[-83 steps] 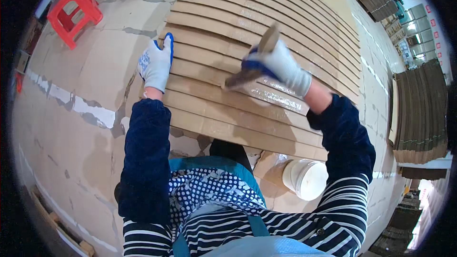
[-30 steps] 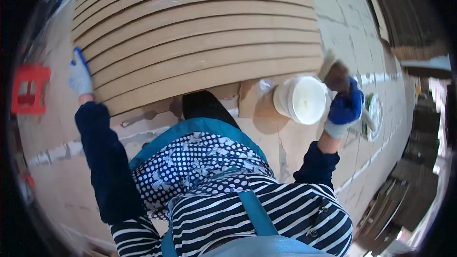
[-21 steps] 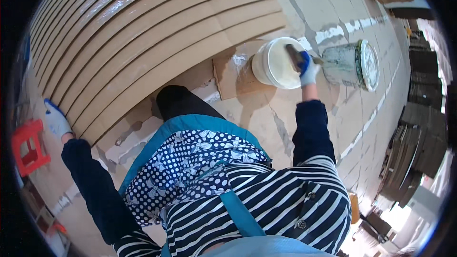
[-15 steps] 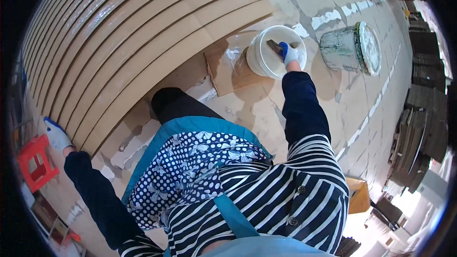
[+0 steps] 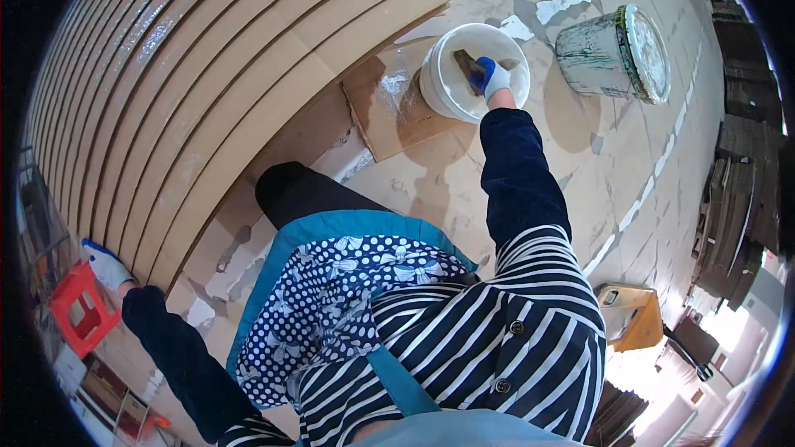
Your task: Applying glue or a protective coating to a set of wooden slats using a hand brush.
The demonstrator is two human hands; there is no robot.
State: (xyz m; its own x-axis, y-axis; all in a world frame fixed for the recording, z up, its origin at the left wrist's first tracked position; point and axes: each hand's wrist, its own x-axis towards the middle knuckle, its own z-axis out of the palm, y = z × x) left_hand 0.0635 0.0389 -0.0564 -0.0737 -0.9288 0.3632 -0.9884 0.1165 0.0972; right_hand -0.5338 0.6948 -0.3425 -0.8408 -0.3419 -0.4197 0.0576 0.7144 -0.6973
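My right hand [image 5: 492,78], in a white glove with blue fingers, is closed round a wide brown brush [image 5: 466,63] inside a white bucket [image 5: 432,87]. The bucket's inside looks pale; how full it is I cannot tell. Far to the left my left hand [image 5: 108,266], gloved the same way, lies with its fingers stretched out along the near ends of overlapping cardboard sheets [image 5: 248,108]. It touches their edge. The sheets fan out in long steps, and wet, shiny patches show on several of them.
A stained, paint-streaked bucket [image 5: 596,54] lies right of the white one. Under the white bucket is a loose cardboard piece [image 5: 389,124]. A red plastic stool [image 5: 83,308] stands beside my left hand. Stacks of cardboard [image 5: 729,207] line the right side, near a yellow container [image 5: 629,317].
My right hand has shifted slightly left and down in the bucket, and the brush is turned more upright. My left hand stays at the sheet ends. The whole view has swung a little.
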